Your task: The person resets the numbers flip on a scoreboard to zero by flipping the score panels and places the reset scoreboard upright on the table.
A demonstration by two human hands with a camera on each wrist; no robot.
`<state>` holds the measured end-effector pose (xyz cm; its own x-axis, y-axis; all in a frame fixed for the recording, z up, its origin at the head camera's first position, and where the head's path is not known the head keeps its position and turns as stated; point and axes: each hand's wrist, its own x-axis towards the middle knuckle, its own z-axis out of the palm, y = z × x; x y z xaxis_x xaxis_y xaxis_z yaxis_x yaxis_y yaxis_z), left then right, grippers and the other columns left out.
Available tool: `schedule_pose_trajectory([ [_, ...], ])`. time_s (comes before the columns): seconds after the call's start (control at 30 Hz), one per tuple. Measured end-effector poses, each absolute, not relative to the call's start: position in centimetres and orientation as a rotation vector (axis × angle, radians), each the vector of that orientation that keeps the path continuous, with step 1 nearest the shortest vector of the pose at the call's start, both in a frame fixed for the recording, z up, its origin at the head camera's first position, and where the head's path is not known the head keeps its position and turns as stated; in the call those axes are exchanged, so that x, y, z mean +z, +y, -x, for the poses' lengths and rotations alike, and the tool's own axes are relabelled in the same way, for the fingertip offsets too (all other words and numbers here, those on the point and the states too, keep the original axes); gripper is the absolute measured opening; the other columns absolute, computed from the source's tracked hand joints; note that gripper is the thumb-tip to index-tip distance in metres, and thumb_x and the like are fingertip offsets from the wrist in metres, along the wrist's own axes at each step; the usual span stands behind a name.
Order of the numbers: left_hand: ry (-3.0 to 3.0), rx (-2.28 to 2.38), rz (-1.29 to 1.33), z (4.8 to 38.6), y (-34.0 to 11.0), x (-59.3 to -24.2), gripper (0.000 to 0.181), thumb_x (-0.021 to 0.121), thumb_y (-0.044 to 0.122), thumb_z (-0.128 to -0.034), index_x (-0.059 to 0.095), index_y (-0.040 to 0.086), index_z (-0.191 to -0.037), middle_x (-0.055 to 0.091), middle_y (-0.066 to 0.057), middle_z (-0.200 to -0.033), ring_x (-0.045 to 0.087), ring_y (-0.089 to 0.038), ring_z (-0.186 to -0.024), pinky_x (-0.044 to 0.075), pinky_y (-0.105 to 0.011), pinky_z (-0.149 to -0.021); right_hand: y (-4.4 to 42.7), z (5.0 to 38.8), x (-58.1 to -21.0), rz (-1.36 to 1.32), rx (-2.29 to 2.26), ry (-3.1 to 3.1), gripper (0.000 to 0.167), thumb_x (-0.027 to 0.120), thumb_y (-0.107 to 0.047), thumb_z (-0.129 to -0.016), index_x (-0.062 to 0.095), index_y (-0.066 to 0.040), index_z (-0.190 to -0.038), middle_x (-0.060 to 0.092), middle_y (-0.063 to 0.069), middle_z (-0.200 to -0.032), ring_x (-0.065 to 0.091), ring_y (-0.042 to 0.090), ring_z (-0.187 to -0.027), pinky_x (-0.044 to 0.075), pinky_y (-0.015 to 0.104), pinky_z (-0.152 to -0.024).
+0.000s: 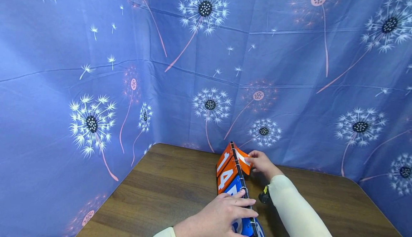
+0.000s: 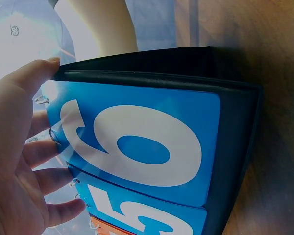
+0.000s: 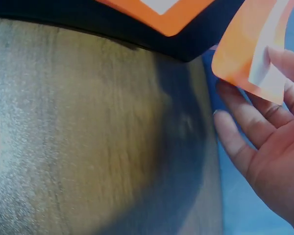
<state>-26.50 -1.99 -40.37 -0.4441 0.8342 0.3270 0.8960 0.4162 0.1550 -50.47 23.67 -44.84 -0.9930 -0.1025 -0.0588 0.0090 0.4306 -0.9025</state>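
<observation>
A tabletop flip scoreboard (image 1: pixel 227 171) with a black cover stands like a tent, its number cards hung on rings along the top. Its left face shows an orange 1 and 4, then blue cards; the left wrist view shows a blue 6 card (image 2: pixel 210 127) beside a blue 5. My left hand (image 1: pixel 222 210) rests over the near part of the ringed top edge, fingers stretched across it. At the far end, my right hand (image 1: pixel 262 163) pinches an orange number card (image 3: pixel 237 49) between thumb and fingers, lifting it off the right face. Its digit is partly hidden.
The scoreboard stands on a brown wooden table (image 1: pixel 161 187). Behind and to the left hangs a blue cloth (image 1: pixel 180 115) printed with dandelions, meeting the table's far edge. A black strap device (image 1: pixel 264 195) sits at my right wrist.
</observation>
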Motion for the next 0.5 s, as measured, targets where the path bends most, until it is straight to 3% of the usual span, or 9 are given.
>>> schedule_pose_trajectory([
  [0.13,-2.463,-0.448,1.529,26.4,-2.0,-40.4,0.054,0.062,0.055,-0.0984,0.056,0.034,-0.147,0.048,0.011,-0.159,0.042,-0.020,-0.152,0.050,-0.039,-0.110,24.1,50.4,-44.1,0.055,-1.731,2.504,0.025,0.071,-0.020,-0.097,0.059,-0.004,-0.113,0.067,0.008,-0.093,0.068,0.020,-0.069,0.063,0.040,-0.065],
  [0.37,-2.465,-0.459,1.530,26.4,-2.0,-40.4,0.055,0.062,0.055,-0.0987,0.055,0.034,-0.149,0.047,0.011,-0.160,0.041,-0.021,-0.153,0.050,-0.041,-0.110,25.0,50.4,-42.6,0.047,-1.796,2.516,0.028,0.067,-0.020,-0.100,0.058,-0.004,-0.122,0.065,0.015,-0.114,0.069,0.018,-0.082,0.064,0.037,-0.070],
  [0.5,-2.438,-0.437,1.525,26.3,-2.0,-40.5,0.055,0.063,0.055,-0.0982,0.056,0.033,-0.148,0.048,0.010,-0.159,0.043,-0.022,-0.152,0.050,-0.040,-0.110,25.4,50.4,-41.8,0.011,-1.825,2.527,0.028,0.068,-0.020,-0.099,0.061,-0.006,-0.122,0.065,0.011,-0.115,0.069,0.016,-0.081,0.062,0.033,-0.069],
])
